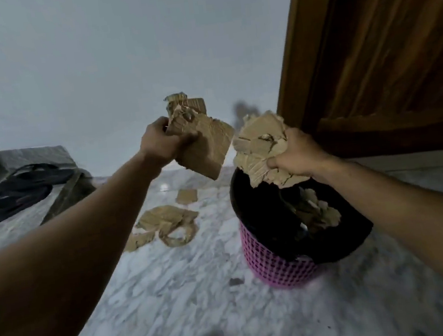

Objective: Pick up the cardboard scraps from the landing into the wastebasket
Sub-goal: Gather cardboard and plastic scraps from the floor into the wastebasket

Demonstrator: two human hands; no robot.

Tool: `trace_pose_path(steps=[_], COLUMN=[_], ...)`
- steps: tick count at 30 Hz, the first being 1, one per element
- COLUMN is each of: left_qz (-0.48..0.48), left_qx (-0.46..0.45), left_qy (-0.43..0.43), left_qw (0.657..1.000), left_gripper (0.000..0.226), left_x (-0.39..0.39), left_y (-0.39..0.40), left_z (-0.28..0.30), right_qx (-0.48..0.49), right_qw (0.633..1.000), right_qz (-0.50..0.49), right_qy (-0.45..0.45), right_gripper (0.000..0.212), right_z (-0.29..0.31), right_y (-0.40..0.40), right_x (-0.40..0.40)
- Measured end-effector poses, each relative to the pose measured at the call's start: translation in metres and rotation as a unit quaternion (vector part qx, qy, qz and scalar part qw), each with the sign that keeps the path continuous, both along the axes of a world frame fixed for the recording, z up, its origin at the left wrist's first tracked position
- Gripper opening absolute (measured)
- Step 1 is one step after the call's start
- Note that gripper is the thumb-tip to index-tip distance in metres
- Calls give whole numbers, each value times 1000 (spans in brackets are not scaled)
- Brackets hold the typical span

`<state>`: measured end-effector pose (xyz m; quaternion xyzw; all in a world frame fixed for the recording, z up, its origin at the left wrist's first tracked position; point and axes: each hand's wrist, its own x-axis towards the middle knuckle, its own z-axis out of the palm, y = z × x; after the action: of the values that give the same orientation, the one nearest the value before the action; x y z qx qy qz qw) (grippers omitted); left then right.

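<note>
Flanking the wastebasket: floor scraps (left), wooden door.

Both bare forearms are stretched forward and raised. The left hand is held a little higher, its fingers and thumb curled in a pinch. The right hand is held knuckles up, fingers curled tightly in a grasp.

left hand grips cardboard scraps | right hand grips scraps over wastebasket
</note>
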<state>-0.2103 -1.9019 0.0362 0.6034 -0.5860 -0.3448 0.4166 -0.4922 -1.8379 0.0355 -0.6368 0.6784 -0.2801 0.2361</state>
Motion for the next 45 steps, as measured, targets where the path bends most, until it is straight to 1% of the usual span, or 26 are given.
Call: trace_pose_path(steps=[3, 5, 7, 9, 10, 12, 15, 18, 20, 22, 24, 26, 29, 32, 34, 35, 36, 38, 40, 42, 45], left_qz=[-49, -80, -132, -195, -213, -213, -164, -117, -101, -78, -51, -12, 34, 59, 73, 78, 83, 92, 91, 76, 67], left_qx=[11, 31, 61, 91, 89, 68, 36, 29, 33, 45, 68, 92, 127, 185, 220, 235, 243, 268, 314, 341, 363], left_qy=[-38, -88, -132, -157, -167, -176, -182, -182, -188, -193, -185, -181, -184, -197, -210, -215, -227, -258, -300, -338, -348], left_qw=[998, 992, 980, 964, 958, 959, 969, 976, 976, 977, 979, 979, 974, 961, 950, 945, 940, 924, 896, 874, 862], left_gripper=[54, 60, 73, 88, 92, 89, 70, 54, 50, 48, 47, 45, 43, 41, 47, 52, 61, 85, 106, 119, 129], left_x=[-65, -100, -124, -134, -133, -120, -74, -8, 29, 78, 122, 167, 218, 253, 267, 271, 272, 274, 275, 274, 271], left_y=[6, 13, 23, 32, 36, 37, 31, 32, 37, 47, 57, 73, 95, 109, 112, 112, 113, 110, 97, 87, 57], left_z=[-10, -29, -51, -66, -69, -67, -57, -45, -42, -43, -49, -59, -83, -114, -141, -158, -172, -200, -230, -251, -283], right_qx=[31, 77, 168, 273, 291, 274, 206, 138, 84, 56, 46, 46, 54, 80, 107, 125, 140, 174, 205, 215, 222], right_qw=[996, 991, 982, 959, 953, 956, 971, 980, 978, 965, 949, 937, 927, 922, 915, 903, 885, 826, 793, 795, 818], right_qz=[-85, -107, -78, -32, -22, -19, -19, 6, 30, 77, 124, 164, 213, 250, 272, 286, 304, 330, 334, 339, 333], right_qy=[-7, -6, 26, 64, 77, 103, 117, 143, 191, 245, 286, 305, 303, 286, 280, 294, 325, 423, 466, 455, 413], right_gripper=[56, 61, 75, 86, 90, 90, 72, 55, 49, 47, 48, 47, 47, 49, 57, 69, 86, 116, 128, 134, 146], right_z=[-11, -26, -40, -45, -45, -40, -19, 1, 12, 19, 24, 22, 9, -25, -60, -82, -105, -151, -199, -236, -287], right_y=[13, 21, 28, 36, 37, 35, 25, 7, -3, -10, -14, -19, -27, -39, -47, -52, -58, -65, -78, -90, -125], right_x=[-57, -81, -93, -95, -95, -91, -71, -23, 10, 56, 94, 134, 179, 215, 232, 240, 245, 253, 260, 265, 276])
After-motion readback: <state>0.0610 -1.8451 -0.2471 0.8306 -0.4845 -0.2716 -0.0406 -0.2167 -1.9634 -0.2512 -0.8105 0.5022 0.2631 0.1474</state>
